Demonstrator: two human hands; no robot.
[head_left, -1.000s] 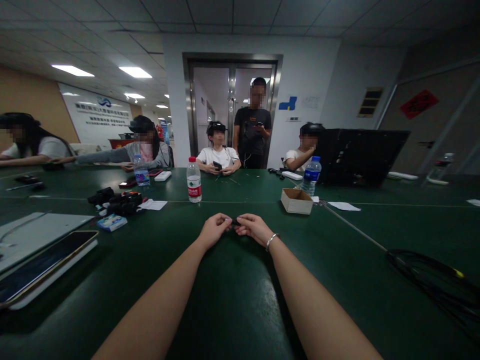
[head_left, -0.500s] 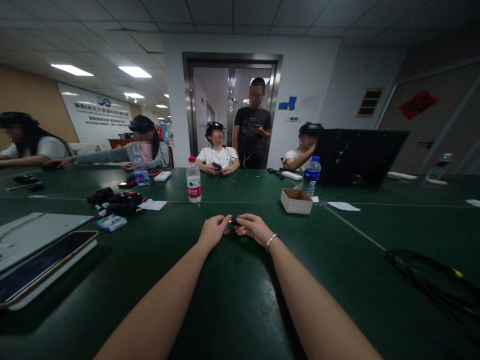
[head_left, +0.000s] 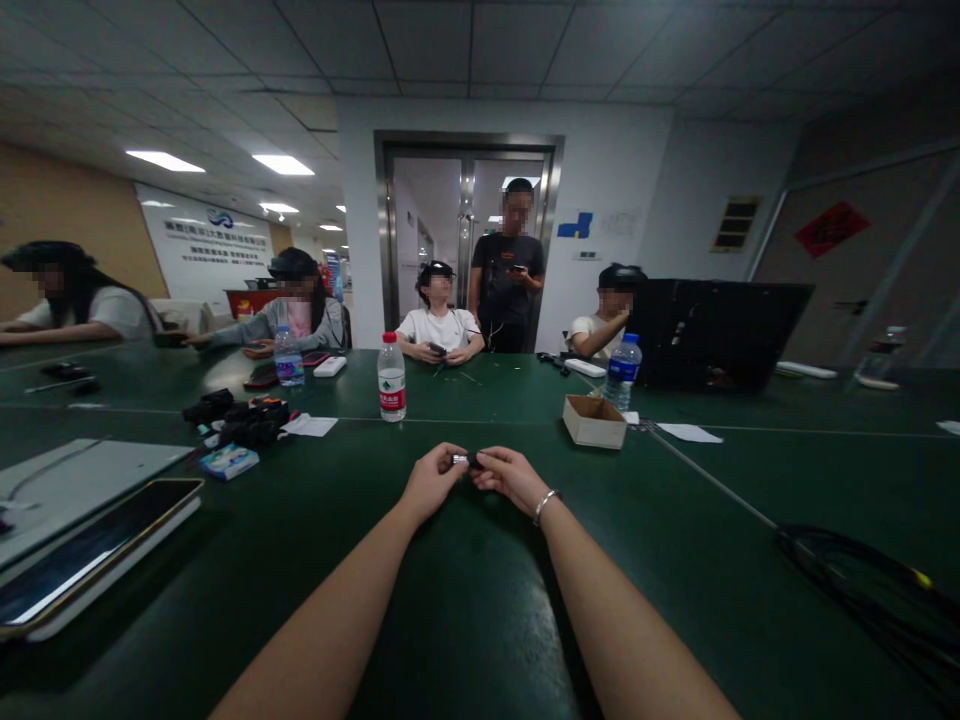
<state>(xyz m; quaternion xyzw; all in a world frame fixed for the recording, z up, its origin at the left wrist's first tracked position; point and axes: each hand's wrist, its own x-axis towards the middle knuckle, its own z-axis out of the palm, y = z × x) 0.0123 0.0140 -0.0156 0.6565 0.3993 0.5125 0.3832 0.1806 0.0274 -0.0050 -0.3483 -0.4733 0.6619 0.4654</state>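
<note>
Both my arms reach forward over a dark green table (head_left: 465, 600). My left hand (head_left: 430, 480) and my right hand (head_left: 512, 476) meet fingertip to fingertip just above the tabletop. Together they pinch a small dark object (head_left: 466, 461) with a pale metallic end; it is too small to name. A bracelet sits on my right wrist. Both hands have their fingers closed round the object.
A water bottle (head_left: 391, 377) stands beyond my hands, an open cardboard box (head_left: 595, 420) and another bottle (head_left: 620, 372) to the right. A phone on a laptop (head_left: 90, 545) lies left, black gear (head_left: 244, 418) behind it. Cables (head_left: 862, 585) lie right. Several people sit across; one stands by the door.
The view has tipped upward a little, so everything sits lower in the picture. My hands stay together on the small object, now lifted slightly off the table.
</note>
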